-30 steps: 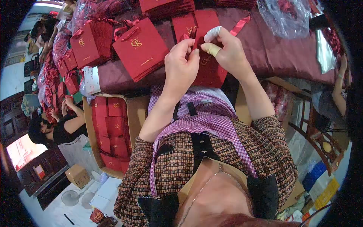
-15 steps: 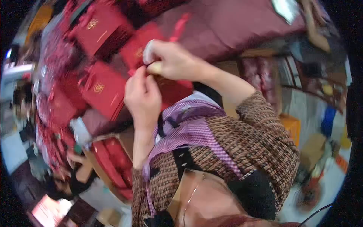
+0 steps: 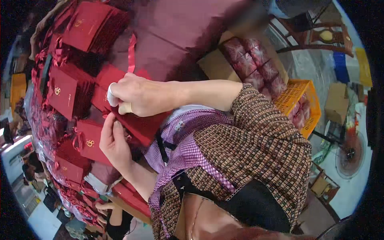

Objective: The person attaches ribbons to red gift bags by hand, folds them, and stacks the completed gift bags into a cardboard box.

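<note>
A red pouch (image 3: 140,129) with a gold mark lies under both my hands on the maroon-covered surface. My right hand (image 3: 144,96) is closed over its upper part, gripping a red ribbon (image 3: 132,54) whose loose end sticks out beyond the knuckles. White and beige coverings wrap fingers of that hand. Just below, my left hand (image 3: 115,142) pinches a bit of the same red ribbon between thumb and forefinger. The fingertips of both hands nearly meet, and they partly hide the ribbon between them.
Stacks of red pouches with gold logos (image 3: 64,94) lie to the left. A carton of wrapped red packs (image 3: 256,64) and an orange crate (image 3: 298,104) stand at right, with a fan (image 3: 350,154) farther off. Another person's arm (image 3: 116,214) shows at lower left.
The view has turned and sharpened, bringing the carton and orange crate further into sight. My hands stay close together over the red pouch, the right one now lying more across it.
</note>
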`<state>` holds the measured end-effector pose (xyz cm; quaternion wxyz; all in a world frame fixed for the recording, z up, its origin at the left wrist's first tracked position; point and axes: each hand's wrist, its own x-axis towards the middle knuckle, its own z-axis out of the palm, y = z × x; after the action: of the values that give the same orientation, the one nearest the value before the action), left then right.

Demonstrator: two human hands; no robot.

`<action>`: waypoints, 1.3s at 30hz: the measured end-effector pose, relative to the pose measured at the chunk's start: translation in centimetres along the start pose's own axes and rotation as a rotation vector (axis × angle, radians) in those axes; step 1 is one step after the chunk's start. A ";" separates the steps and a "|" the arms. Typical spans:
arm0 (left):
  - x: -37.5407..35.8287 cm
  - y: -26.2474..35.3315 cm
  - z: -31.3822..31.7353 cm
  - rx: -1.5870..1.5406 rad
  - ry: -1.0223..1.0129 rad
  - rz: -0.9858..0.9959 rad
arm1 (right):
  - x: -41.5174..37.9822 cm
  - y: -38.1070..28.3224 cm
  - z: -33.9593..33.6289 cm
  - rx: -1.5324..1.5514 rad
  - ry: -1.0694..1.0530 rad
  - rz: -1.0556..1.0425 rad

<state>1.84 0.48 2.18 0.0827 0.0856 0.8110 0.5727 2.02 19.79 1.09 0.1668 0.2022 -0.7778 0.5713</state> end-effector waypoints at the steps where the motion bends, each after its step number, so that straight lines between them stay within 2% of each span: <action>1: 0.2 -0.5 0.3 0.057 0.035 0.096 | -0.2 0.2 0.1 0.034 0.001 -0.004; 2: 0.5 -1.0 0.9 0.125 0.065 0.283 | -0.3 0.3 0.2 0.067 0.000 -0.011; 10: 0.6 -0.7 2.1 0.278 0.126 0.285 | -1.1 0.5 0.6 -0.081 0.041 -0.071; 13: 1.0 -0.2 2.2 0.371 0.152 0.339 | -1.1 0.8 0.4 -0.340 0.080 -0.216; 15: 1.3 -0.4 1.8 0.355 0.178 0.283 | -1.0 0.6 -0.2 -0.506 0.102 -0.264; 18: 1.0 0.3 2.1 0.307 0.180 0.270 | -1.1 1.1 0.0 -0.484 0.046 -0.246; 19: 0.8 0.1 2.2 0.091 0.114 0.151 | -1.0 1.2 0.1 -0.486 0.051 -0.241; 20: 0.9 -0.6 2.1 0.130 0.131 0.176 | -0.8 1.3 0.1 -0.463 0.081 -0.248; 21: 0.9 -0.5 1.8 0.210 0.105 0.291 | -0.7 1.3 0.1 -0.448 0.072 -0.242; 23: 1.0 -1.0 1.9 0.043 0.067 0.306 | -0.5 1.1 0.3 -0.438 0.046 -0.243; 25: 1.4 -1.3 1.6 0.098 0.056 0.356 | -0.4 1.0 0.5 -0.439 0.036 -0.256; 28: 1.5 -1.4 1.2 0.072 0.049 0.254 | 0.2 0.7 -0.1 -0.367 -0.011 -0.226; 30: 1.7 -1.0 1.0 0.211 0.075 0.335 | 1.2 0.1 -1.0 -0.284 -0.009 -0.193; 32: 1.3 -0.4 1.4 0.271 0.064 0.447 | 2.5 -0.5 -1.8 -0.387 0.003 -0.284; 35: 0.8 0.4 1.6 0.345 0.010 0.523 | 3.2 -0.3 -2.4 -0.384 -0.290 -0.351; 37: 0.8 0.4 1.5 0.359 0.004 0.503 | 3.4 -0.5 -2.6 -0.339 -0.306 -0.337; 39: 0.5 0.3 1.3 0.319 -0.013 0.474 | 3.8 -0.8 -3.6 -0.311 -0.477 -0.306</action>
<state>1.69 1.88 2.06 -0.0626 0.2885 0.8478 0.4405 -0.72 22.56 4.66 0.0924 0.4170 -0.8336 0.3502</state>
